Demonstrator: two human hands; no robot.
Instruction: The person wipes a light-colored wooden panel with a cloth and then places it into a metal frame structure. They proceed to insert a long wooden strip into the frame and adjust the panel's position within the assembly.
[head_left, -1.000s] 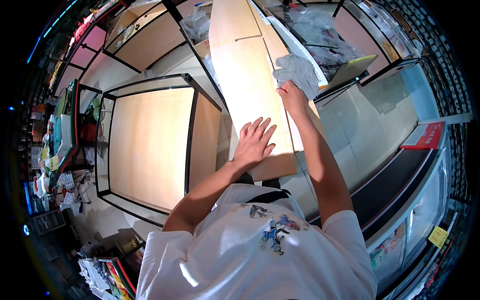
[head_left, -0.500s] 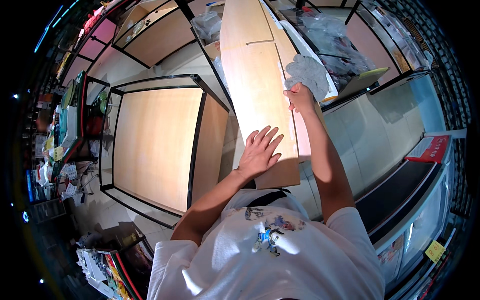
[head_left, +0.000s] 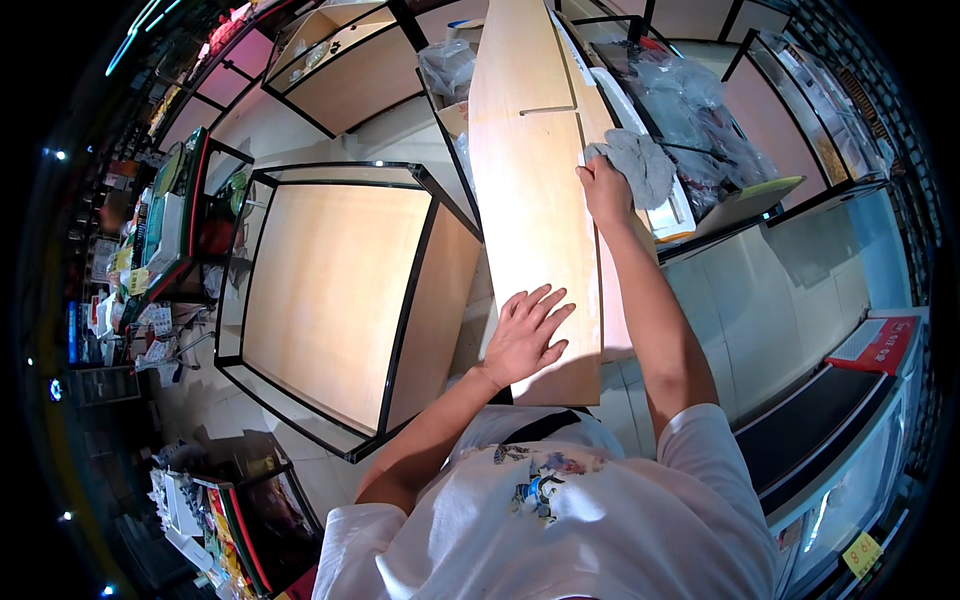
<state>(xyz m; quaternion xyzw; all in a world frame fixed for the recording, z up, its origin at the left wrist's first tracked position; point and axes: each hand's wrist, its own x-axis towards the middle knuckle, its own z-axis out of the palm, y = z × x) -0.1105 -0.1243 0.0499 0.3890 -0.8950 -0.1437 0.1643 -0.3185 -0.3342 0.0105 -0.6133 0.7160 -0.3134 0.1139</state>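
Note:
A long, light wooden board (head_left: 530,215) stretches away from my waist, with a slot cut across its far part. My left hand (head_left: 525,335) lies flat on the near part of this board, fingers spread. Farther off, at the board's right edge, my right hand (head_left: 606,190) is closed on a grey cloth (head_left: 642,168). The cloth bunches out to the right of my knuckles, over the side of the board. A narrow pinkish panel (head_left: 615,320) shows beneath the board's right edge.
On the left stands a black-framed wooden display stand (head_left: 335,300). Clear plastic bags (head_left: 690,105) lie on a rack at the far right. A dark-topped freezer case (head_left: 825,430) carrying a red box (head_left: 885,345) is at the right. Tiled floor (head_left: 720,300) shows between.
My view has shifted, so the whole scene sits lower and to the right. My right hand still grips the cloth at the board's edge; my left hand stays on the board.

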